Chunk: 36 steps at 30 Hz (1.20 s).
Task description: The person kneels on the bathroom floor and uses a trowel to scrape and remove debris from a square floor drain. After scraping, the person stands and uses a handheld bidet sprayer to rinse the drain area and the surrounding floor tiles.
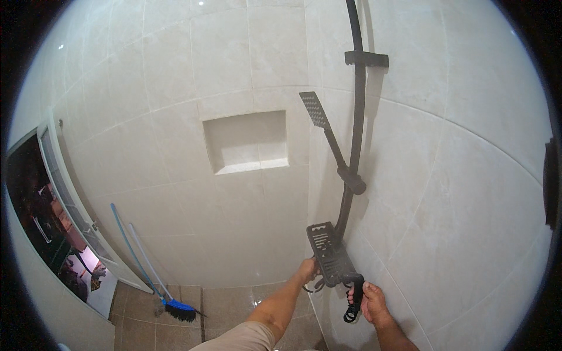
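A black slotted shelf (328,251) is fixed at the lower part of a black shower pipe (358,117) on the right-hand wall. Against the shelf's left side is my left hand (307,271), its fingers closed and partly hidden; a dark curved piece (316,286) hangs just under it. My right hand (374,301) is wrapped round a black angled spray handle (357,286) at the shelf's near right corner. Dark coils (350,316) of a hose show below that handle. Higher up, a black hand shower (316,111) with a flat rectangular head tilts left in its holder (351,180).
A recessed niche (249,140) sits in the tiled wall ahead. A blue broom (178,309) and two long poles lean at the left near an open glazed door (76,199). Brown tiles (175,336) cover the floor. Another black fixture (550,184) is at the right edge.
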### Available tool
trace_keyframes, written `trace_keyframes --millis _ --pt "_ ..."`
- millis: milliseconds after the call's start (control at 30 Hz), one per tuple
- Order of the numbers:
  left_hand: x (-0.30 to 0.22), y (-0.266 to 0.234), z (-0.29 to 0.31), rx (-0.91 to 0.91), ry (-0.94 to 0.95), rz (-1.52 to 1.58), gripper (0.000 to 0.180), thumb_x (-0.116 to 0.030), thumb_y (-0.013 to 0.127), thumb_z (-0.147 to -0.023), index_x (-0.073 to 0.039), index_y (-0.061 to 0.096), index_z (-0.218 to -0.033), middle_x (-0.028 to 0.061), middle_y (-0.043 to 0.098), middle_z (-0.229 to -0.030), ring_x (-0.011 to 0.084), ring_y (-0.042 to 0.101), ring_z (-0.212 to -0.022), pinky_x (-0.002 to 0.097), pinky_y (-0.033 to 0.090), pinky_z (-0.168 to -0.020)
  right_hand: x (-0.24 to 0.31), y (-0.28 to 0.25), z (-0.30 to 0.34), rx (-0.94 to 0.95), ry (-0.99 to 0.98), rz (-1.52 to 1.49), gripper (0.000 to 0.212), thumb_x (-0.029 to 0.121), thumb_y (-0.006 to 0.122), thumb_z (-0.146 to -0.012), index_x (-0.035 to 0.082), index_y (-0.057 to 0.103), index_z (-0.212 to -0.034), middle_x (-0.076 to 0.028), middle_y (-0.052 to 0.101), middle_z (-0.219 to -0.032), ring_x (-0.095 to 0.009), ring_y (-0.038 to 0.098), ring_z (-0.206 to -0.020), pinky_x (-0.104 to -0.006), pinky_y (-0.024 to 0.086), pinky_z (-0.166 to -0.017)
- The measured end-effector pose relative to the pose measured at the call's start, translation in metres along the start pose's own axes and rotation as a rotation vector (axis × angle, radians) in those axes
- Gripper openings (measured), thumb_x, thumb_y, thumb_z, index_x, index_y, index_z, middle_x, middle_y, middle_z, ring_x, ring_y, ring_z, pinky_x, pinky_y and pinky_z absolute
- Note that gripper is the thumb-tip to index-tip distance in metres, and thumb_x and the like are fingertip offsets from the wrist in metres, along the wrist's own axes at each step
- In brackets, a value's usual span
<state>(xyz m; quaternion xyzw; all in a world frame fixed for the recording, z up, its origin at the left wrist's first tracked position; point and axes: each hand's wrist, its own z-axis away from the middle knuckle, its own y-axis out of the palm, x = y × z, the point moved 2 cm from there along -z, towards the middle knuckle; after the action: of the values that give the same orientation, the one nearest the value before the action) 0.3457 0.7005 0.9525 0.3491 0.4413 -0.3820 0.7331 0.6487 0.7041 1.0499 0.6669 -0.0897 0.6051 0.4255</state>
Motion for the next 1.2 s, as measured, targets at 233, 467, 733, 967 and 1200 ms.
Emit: trace_keyframes --millis 233,467,733,967,1200 --pt "0.025 -0.028 -0.02 -0.019 -0.045 0.095 0.046 -0.046 0.043 -0.105 -0.007 0.065 -0.096 0.0045 0.061 -0.068 0.0161 0.056 -0.059 0.0298 0.041 -0.052 -0.019 -0.007 -0.012 0.073 -0.089 -0.001 0.043 0.037 0.047 -0.109 -0.005 0.06 -0.111 -0.018 0.067 -0.092 -0.03 0.066 -0.082 -0.0436 0.053 -0.075" --pt "-0.008 -0.004 0.03 0.009 0.064 0.204 0.019 -0.014 0.063 -0.099 0.002 0.069 -0.104 0.0085 0.069 -0.086 0.0185 0.065 -0.073 0.0343 0.055 -0.068 -0.029 -0.032 -0.015 -0.146 0.059 0.103 0.041 0.027 0.053 -0.107 -0.004 0.058 -0.134 -0.015 0.066 -0.124 -0.026 0.061 -0.115 -0.04 0.047 -0.104" --pt "-0.001 -0.001 0.034 -0.061 0.127 -0.022 0.033 -0.017 0.064 -0.098 0.01 0.068 -0.117 0.013 0.072 -0.098 0.0201 0.068 -0.083 0.0337 0.055 -0.079 0.018 0.014 0.02 -0.082 0.133 0.187 0.037 0.028 0.052 -0.108 -0.002 0.061 -0.128 -0.013 0.069 -0.112 -0.026 0.066 -0.101 -0.0389 0.053 -0.092" --pt "0.036 -0.018 0.012 -0.283 0.529 -0.71 0.034 -0.028 0.062 -0.09 -0.006 0.07 -0.114 0.0219 0.072 -0.107 0.0422 0.069 -0.095 0.0518 0.054 -0.088 -0.008 0.014 0.01 -0.012 -0.043 0.052 0.043 0.035 0.044 -0.109 -0.005 0.059 -0.11 -0.018 0.066 -0.091 -0.031 0.065 -0.081 -0.0442 0.053 -0.074" --pt "-0.014 -0.052 0.011 -0.224 0.537 -0.96 0.032 -0.022 0.06 -0.094 0.005 0.072 -0.104 0.0183 0.074 -0.088 0.0301 0.07 -0.079 0.0435 0.054 -0.079 0.026 0.055 0.012 0.013 -0.035 0.017 0.04 0.037 0.05 -0.109 -0.002 0.06 -0.114 -0.013 0.068 -0.096 -0.023 0.065 -0.084 -0.0378 0.053 -0.078"
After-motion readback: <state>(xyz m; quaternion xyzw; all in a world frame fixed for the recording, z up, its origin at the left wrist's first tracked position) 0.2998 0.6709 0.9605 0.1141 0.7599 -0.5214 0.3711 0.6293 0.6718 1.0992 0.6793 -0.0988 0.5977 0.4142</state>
